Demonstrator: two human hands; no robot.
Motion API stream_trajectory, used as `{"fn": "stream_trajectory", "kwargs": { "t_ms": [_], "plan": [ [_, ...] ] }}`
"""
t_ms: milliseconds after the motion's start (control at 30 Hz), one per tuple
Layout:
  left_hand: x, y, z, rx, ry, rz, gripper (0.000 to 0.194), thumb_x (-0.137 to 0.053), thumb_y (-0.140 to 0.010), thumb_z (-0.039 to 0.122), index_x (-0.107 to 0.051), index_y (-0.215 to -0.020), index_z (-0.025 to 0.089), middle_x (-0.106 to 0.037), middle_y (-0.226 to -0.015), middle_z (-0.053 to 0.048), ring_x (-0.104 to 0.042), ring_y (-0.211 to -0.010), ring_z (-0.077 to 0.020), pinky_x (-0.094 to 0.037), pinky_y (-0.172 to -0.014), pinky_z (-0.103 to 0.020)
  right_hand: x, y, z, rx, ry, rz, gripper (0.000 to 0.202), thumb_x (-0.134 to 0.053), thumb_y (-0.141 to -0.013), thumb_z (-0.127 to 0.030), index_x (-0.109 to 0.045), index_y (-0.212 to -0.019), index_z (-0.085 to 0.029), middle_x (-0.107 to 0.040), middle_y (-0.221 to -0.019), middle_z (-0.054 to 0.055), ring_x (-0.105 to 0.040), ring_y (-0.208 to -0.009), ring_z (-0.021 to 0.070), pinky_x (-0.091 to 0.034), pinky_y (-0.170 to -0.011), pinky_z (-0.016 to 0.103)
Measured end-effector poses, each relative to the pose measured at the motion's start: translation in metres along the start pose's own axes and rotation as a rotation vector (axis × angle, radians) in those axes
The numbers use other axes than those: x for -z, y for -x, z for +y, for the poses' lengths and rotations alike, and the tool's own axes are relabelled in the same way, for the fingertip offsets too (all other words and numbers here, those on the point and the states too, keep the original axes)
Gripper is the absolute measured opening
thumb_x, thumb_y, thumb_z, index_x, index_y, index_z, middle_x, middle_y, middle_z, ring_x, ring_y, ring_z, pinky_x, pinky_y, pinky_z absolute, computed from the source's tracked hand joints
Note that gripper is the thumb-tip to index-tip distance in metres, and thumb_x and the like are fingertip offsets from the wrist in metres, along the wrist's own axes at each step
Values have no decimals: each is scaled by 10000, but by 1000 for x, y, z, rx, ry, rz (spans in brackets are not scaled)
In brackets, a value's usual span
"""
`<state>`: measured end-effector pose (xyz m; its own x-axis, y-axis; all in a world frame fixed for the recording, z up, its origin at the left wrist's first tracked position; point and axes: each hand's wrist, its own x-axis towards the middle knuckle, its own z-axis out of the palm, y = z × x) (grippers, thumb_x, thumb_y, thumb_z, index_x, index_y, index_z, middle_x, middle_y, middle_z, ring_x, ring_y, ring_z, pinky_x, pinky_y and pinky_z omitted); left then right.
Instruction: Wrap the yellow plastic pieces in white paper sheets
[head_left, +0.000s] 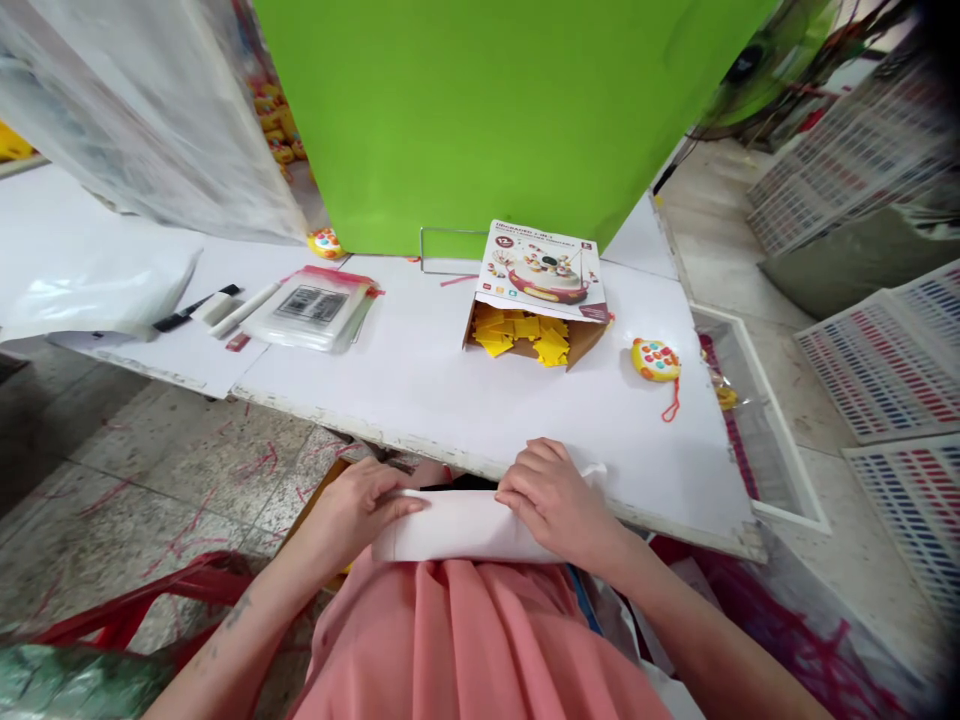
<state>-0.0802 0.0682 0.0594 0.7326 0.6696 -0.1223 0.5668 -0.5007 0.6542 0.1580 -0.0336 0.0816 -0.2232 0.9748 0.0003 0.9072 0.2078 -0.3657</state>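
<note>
A white folded sheet or flat package point(465, 527) lies across my lap, against the pink clothing, below the table's front edge. My left hand point(369, 500) pinches its upper left edge between thumb and fingers. On its right part, my right hand point(547, 495) grips the upper edge with curled fingers. Ahead on the white table point(375, 385) lies an open printed box point(544, 275) with yellow pieces point(551, 340) inside. A round yellow toy point(655, 360) with an orange cord rests to the box's right.
A large green panel point(480, 120) stands behind the box. Clear plastic bags point(307, 308), a marker point(196, 308) and white plastic point(90, 275) lie on the left. To the right are a white crate point(787, 470) and stacked baskets point(885, 360).
</note>
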Motion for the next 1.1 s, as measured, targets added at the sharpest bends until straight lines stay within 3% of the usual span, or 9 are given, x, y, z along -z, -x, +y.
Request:
{"fn": "stream_trajectory", "kwargs": {
  "t_ms": [233,300,367,467,567,667,833,1033,1100],
  "plan": [
    [2,6,-8,81,63,-38,234,-540,-811,383,-701,-761,221,-675,-755,-12,-599,-713,-157,-443,-642,-237,-3,0,-1,4,-33,-28,171,-481,-875,-216,-568,-732,-177,-563,-724,20,-442,-789,169,-306,-807,339],
    [0,2,-4,-2,-45,24,225,-586,-776,403,-695,-865,227,-686,-853,-35,-591,-845,-208,-437,-779,-310,-4,-4,-4,2,-23,-28,182,-473,-881,-226,-568,-735,-176,-566,-725,22,-447,-793,170,-306,-807,340],
    [-5,-5,8,-92,-135,100,383,-649,-716,424,-640,-1038,216,-671,-978,-67,-555,-955,-258,-385,-885,-392,-4,-10,-9,9,-10,-21,189,-469,-884,-238,-566,-735,-175,-572,-728,24,-456,-797,170,-307,-812,342],
    [-20,-18,32,-146,-63,42,443,-608,-772,340,-530,-1189,212,-655,-1037,-66,-575,-928,-228,-419,-835,-341,-4,-18,-15,34,2,-19,180,-481,-878,-242,-567,-736,-174,-587,-730,24,-475,-796,171,-315,-820,341],
    [-31,-27,44,-123,80,-29,305,-541,-819,219,-570,-1122,230,-676,-986,-22,-609,-868,-172,-438,-773,-256,2,-17,-7,23,-37,-21,147,-510,-871,-289,-594,-815,-182,-621,-781,26,-509,-822,172,-318,-857,351],
    [-29,-29,38,-81,173,-50,207,-531,-827,240,-639,-1004,242,-687,-936,2,-616,-842,-154,-436,-742,-220,13,-3,13,-61,-112,24,259,-599,-811,-362,-580,-1011,-198,-631,-939,39,-522,-933,191,-316,-910,368],
    [-21,-26,25,-1,189,-86,177,-487,-854,278,-658,-851,230,-671,-808,14,-603,-756,-143,-431,-668,-219,25,15,40,-199,-333,47,257,-531,-846,-222,-560,-1100,-244,-605,-1070,24,-539,-994,164,-400,-861,300],
    [-36,-32,43,-122,63,65,291,-538,-827,362,-590,-1081,230,-644,-956,-34,-575,-878,-185,-428,-781,-286,13,8,33,-271,-539,42,254,-554,-805,-200,-603,-1047,-261,-635,-1043,4,-575,-933,161,-444,-750,269],
    [-42,-37,48,-144,63,72,241,-514,-847,338,-608,-1046,239,-650,-923,-25,-580,-855,-177,-424,-778,-284,10,6,31,-285,-578,47,261,-571,-796,-209,-599,-1047,-271,-641,-1035,-11,-577,-919,153,-442,-712,251]
  ]
}}
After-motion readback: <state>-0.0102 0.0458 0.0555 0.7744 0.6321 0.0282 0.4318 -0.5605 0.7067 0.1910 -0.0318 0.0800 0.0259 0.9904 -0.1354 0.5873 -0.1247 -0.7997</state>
